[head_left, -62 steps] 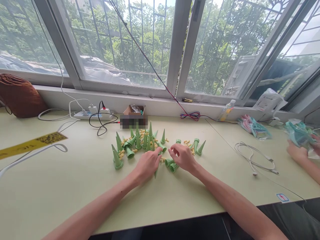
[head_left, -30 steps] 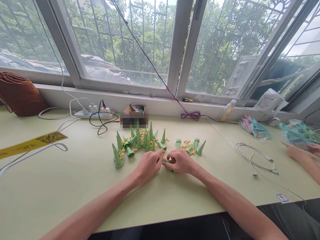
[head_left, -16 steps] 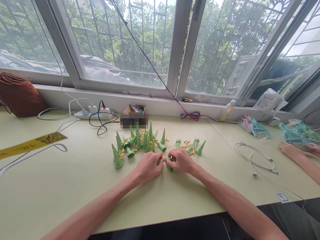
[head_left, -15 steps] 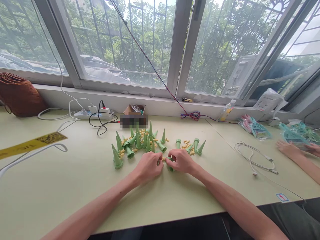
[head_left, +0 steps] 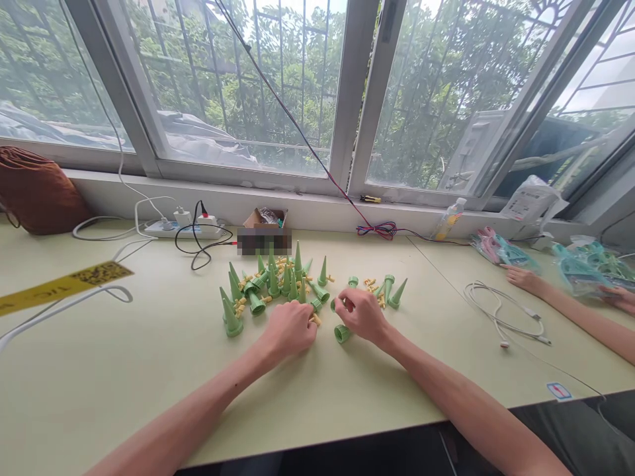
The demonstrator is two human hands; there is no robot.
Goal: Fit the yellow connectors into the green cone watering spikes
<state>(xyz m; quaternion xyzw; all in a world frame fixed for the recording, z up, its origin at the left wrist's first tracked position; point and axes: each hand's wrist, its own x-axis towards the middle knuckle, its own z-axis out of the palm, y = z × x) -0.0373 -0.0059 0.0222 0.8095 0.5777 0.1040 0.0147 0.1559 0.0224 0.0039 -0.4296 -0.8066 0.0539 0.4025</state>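
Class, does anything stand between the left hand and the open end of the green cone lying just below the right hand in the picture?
Nothing visible does: only tabletop shows between the left hand and the green cone. A yellow fitting is beside that hand, just beyond the path.

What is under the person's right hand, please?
A green cone lies partly under the right hand, its open end showing; the hand covers its other end. Anything else beneath cannot be seen.
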